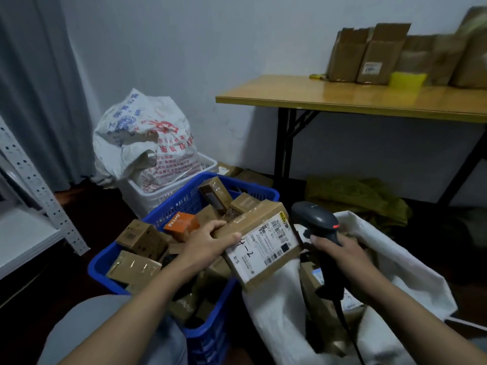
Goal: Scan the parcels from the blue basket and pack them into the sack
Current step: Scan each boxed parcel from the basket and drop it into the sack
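My left hand (208, 245) grips the left end of a brown cardboard parcel (259, 245) with a white shipping label, held above the gap between basket and sack. My right hand (336, 252) holds a black handheld scanner (316, 219) by its grip, red light lit, its head close to the parcel's right edge. The blue basket (184, 200) on the left is full of several cardboard parcels and an orange box (180, 225). The white sack (395, 264) stands open on the right, with parcels inside under my right hand.
A white printed sack (142, 143) sits in a white basket (147, 196) behind the blue one. A wooden folding table (342, 96) at the back right carries cardboard boxes (369, 54). A white metal shelf (26, 227) stands at the left. Green sacks (355, 196) lie under the table.
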